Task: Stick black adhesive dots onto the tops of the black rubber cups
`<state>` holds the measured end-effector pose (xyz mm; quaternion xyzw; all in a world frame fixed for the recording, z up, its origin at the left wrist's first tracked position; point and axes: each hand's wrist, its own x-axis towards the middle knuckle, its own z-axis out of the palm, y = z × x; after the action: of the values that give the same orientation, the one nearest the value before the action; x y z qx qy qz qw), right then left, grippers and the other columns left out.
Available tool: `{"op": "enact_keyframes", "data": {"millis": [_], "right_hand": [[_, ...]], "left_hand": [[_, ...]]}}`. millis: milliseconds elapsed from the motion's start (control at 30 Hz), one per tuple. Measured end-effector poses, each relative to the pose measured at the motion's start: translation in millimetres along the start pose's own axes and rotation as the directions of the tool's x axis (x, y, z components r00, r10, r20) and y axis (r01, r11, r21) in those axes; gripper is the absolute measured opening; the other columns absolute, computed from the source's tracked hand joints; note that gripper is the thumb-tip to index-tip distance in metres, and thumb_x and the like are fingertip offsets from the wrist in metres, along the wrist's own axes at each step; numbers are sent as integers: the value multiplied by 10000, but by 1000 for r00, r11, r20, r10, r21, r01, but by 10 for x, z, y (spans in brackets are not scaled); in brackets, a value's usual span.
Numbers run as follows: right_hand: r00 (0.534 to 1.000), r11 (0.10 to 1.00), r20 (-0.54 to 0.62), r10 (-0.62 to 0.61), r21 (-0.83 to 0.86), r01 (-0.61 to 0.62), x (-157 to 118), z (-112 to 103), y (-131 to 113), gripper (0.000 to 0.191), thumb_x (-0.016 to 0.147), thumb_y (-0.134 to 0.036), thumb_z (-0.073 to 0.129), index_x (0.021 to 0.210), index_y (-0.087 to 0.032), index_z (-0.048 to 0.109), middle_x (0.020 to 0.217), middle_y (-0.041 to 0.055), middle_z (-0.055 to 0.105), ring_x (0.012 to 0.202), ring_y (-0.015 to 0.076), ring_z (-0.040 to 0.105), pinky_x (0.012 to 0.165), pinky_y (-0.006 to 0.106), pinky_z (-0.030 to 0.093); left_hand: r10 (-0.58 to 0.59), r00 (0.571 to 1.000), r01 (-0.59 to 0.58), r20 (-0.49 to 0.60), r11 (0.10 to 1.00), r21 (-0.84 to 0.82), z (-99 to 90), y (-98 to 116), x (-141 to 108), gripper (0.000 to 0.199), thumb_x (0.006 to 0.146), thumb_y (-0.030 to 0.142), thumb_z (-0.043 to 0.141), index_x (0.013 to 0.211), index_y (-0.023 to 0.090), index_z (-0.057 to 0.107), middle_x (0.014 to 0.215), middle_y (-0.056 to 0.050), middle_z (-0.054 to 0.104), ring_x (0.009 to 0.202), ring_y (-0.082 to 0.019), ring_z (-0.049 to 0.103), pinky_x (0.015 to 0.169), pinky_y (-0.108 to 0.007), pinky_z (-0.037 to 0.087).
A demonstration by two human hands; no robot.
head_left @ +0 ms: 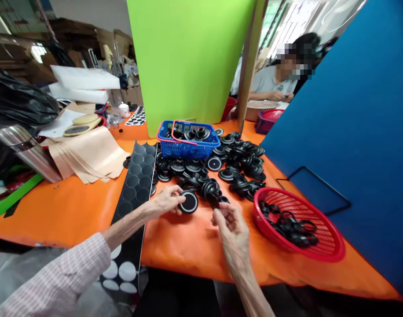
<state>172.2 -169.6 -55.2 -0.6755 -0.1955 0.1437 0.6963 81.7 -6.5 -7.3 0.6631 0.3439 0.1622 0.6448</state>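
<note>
My left hand (pixel 166 201) grips a round black part (pixel 188 202) by its edge, its flat face with a pale ring turned up. To the right, the fingers of my right hand (pixel 232 222) are pinched on a small dark disc (pixel 215 201), which looks like a black round sticker and is partly hidden. Under my left forearm lies a long sheet of black round stickers (pixel 132 181); its near end shows bare white circles. Many similar black parts (pixel 195 165) are heaped just beyond both hands.
A blue basket (pixel 185 149) of black parts stands behind the heap. At right sits a red basket (pixel 327 237) with black rings, beside a blue panel (pixel 353 145). Tan sheets (pixel 89 154) and a steel flask (pixel 30 154) are at left. A person (pixel 274 83) sits beyond the green panel (pixel 191 57).
</note>
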Motion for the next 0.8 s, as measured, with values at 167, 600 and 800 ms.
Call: {"op": "enact_keyframes", "data": {"millis": [167, 600, 800], "right_hand": [[994, 989, -78, -71, 121, 80, 409, 125, -196, 306, 737, -434, 695, 879, -195, 568, 618, -49, 543, 556, 107, 526, 549, 238, 447], [901, 790, 166, -402, -434, 432, 605, 246, 307, 548, 838, -317, 530, 1349, -164, 407, 1262, 165, 579, 1188, 271, 553, 1009, 505, 440], [811, 646, 321, -490, -491, 584, 518, 242, 373, 515, 864, -247, 510, 1369, -196, 426, 1357, 160, 509, 1339, 296, 410, 1095, 577, 337]], "left_hand": [[52, 997, -52, 54, 999, 4, -225, 836, 369, 100, 844, 188, 585, 932, 147, 565, 669, -16, 645, 536, -99, 623, 542, -192, 450], [324, 928, -344, 186, 546, 764, 19, -18, 347, 383, 804, 247, 576, 1181, 179, 598, 1228, -140, 559, 1093, -308, 529, 987, -496, 391], [359, 907, -402, 219, 587, 703, -264, -298, 23, 465, 831, 252, 503, 1292, 198, 485, 1181, -109, 535, 979, -217, 559, 962, -403, 436]]}}
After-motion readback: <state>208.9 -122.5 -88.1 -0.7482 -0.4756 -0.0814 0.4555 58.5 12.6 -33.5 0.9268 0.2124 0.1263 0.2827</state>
